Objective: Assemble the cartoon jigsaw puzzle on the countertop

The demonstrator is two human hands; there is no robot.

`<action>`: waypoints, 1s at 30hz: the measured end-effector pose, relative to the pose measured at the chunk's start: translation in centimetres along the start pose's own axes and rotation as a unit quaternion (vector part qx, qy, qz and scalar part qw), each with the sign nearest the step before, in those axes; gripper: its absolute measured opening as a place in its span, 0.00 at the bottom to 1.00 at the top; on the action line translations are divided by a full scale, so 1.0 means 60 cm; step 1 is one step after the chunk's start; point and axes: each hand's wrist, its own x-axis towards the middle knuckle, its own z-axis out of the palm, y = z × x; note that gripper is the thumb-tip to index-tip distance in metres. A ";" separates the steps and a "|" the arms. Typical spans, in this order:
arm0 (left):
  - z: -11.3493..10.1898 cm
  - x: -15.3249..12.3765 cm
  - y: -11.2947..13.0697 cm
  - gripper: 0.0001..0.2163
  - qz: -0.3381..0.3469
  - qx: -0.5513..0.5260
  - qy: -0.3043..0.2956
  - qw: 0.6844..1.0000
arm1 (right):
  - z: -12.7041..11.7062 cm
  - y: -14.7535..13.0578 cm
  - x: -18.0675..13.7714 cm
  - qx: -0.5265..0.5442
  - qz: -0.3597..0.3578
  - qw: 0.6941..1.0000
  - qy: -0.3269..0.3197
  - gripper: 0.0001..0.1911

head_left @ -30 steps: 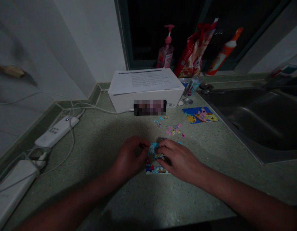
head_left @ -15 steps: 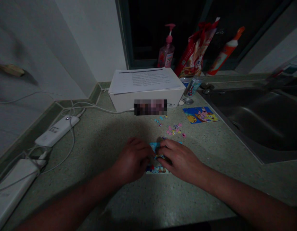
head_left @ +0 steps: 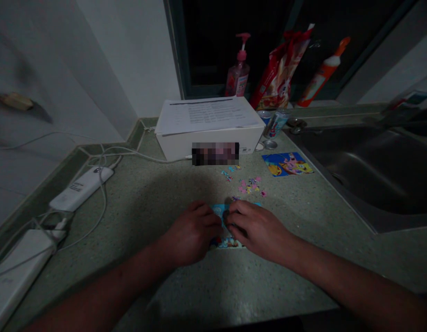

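A small blue jigsaw puzzle (head_left: 218, 210) lies flat on the counter between my two hands, partly covered by them. Over its left edge, my left hand (head_left: 195, 233) is closed, its fingers curled inward and the tips out of sight. My right hand (head_left: 256, 228) covers the right part, fingers bent and drawn together at the puzzle's middle. What either hand pinches is too dark and hidden to make out. Just beyond the puzzle lie several loose pink and yellow puzzle pieces (head_left: 249, 186) and a few light-blue pieces (head_left: 227, 175).
A SpongeBob picture card (head_left: 287, 164) lies beside the sink (head_left: 358, 221). Behind stand a white box (head_left: 175, 144) with a printed paper on top, a can (head_left: 277, 123) and a pump bottle (head_left: 237, 78). White power banks (head_left: 81, 188) and cables are at left.
My left hand's fingers have shifted slightly over the puzzle, and my right fingers have drawn a little closer together. The whole view has moved a touch; the loose pieces look unchanged.
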 end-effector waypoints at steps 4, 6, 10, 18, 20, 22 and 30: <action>-0.004 -0.001 -0.003 0.13 -0.031 -0.033 0.053 0.998 | -0.009 0.014 0.000 0.010 -0.006 0.999 0.051 0.08; -0.005 0.000 -0.012 0.14 -0.082 -0.061 0.115 0.988 | -0.023 0.027 0.002 0.014 -0.006 0.995 0.102 0.09; -0.007 0.003 -0.049 0.09 -0.274 -0.177 0.232 0.916 | -0.058 0.070 0.003 0.018 0.039 0.977 0.207 0.09; -0.010 0.007 -0.103 0.12 -0.431 -0.340 0.363 0.753 | -0.052 0.189 0.010 0.025 0.145 0.932 0.330 0.09; -0.011 0.008 -0.099 0.12 -0.436 -0.344 0.364 0.748 | -0.039 0.204 0.013 0.026 0.147 0.937 0.315 0.09; -0.012 0.009 -0.095 0.12 -0.438 -0.348 0.366 0.744 | -0.029 0.210 0.016 0.029 0.141 0.942 0.302 0.09; -0.007 0.008 -0.097 0.12 -0.432 -0.365 0.374 0.735 | -0.008 0.224 0.019 0.062 0.160 0.939 0.297 0.10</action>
